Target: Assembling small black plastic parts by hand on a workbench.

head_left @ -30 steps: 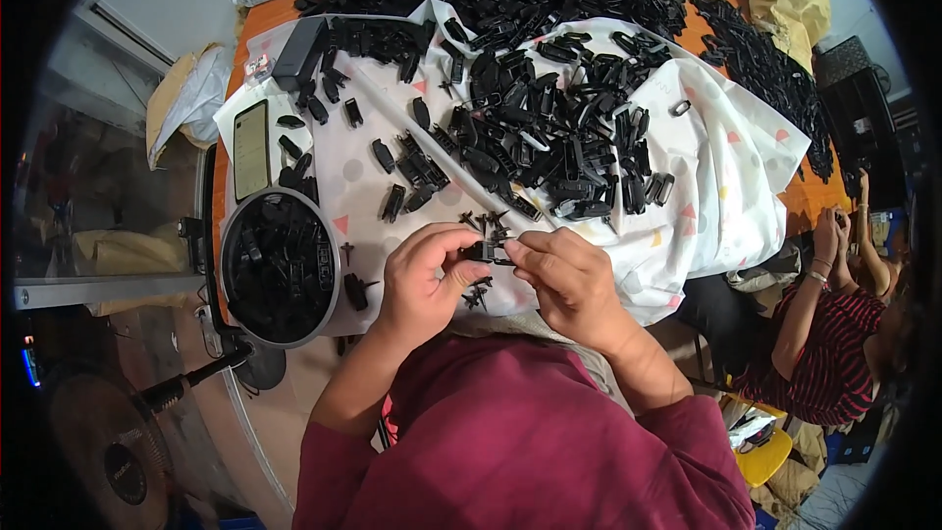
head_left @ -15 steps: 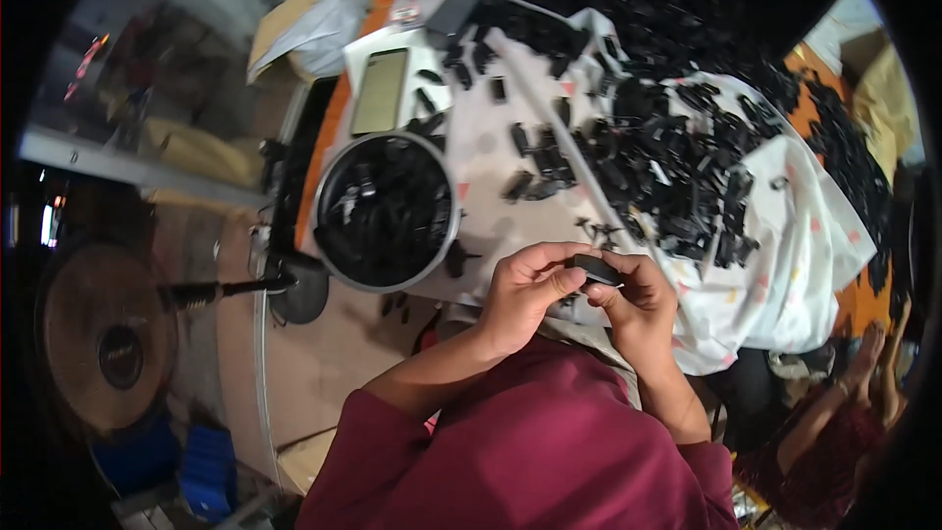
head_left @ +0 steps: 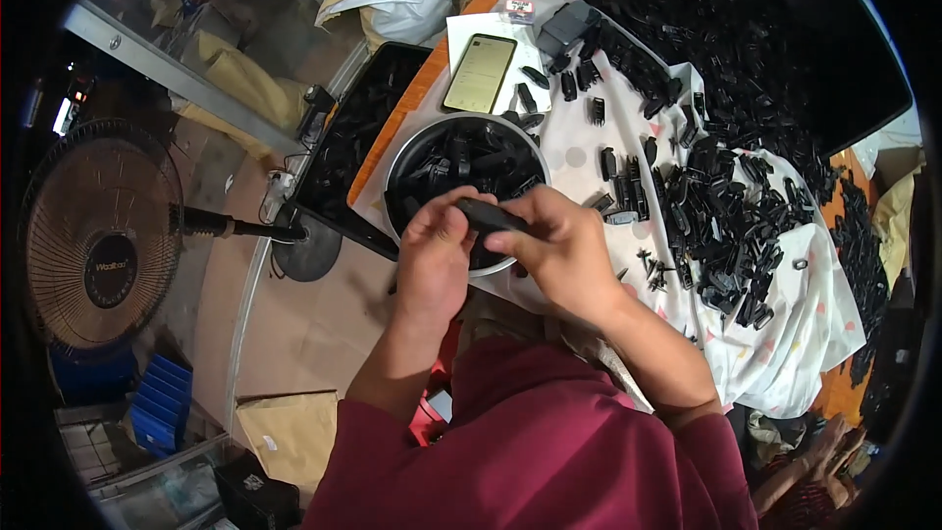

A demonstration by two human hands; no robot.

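Note:
A smooth, elongated black plastic piece [head_left: 491, 217] is pinched between both hands, above the near part of a round metal bowl [head_left: 498, 267]. Thumb and fingers of my left hand [head_left: 434, 253] close on its left end. My right hand [head_left: 567, 243] grips the other end, thumb in front. Several similar dark pieces [head_left: 461, 152] fill the bowl, partly hidden by my hands. Right of my hands, small black pronged parts [head_left: 652, 268] lie on a pale printed cloth [head_left: 579, 152], beside a large heap of black plastic pieces [head_left: 731, 226].
A phone [head_left: 481, 74] lies on white paper behind the bowl. A bigger black pile [head_left: 726, 59] covers the far table. Left of the table are a long black tray [head_left: 358, 137] and a standing fan [head_left: 108, 245]. Another person's hands [head_left: 829, 451] show at lower right.
Both hands, with the black piece between them, have moved left from over the cloth to above the bowl. The view has shifted, so the table appears farther right.

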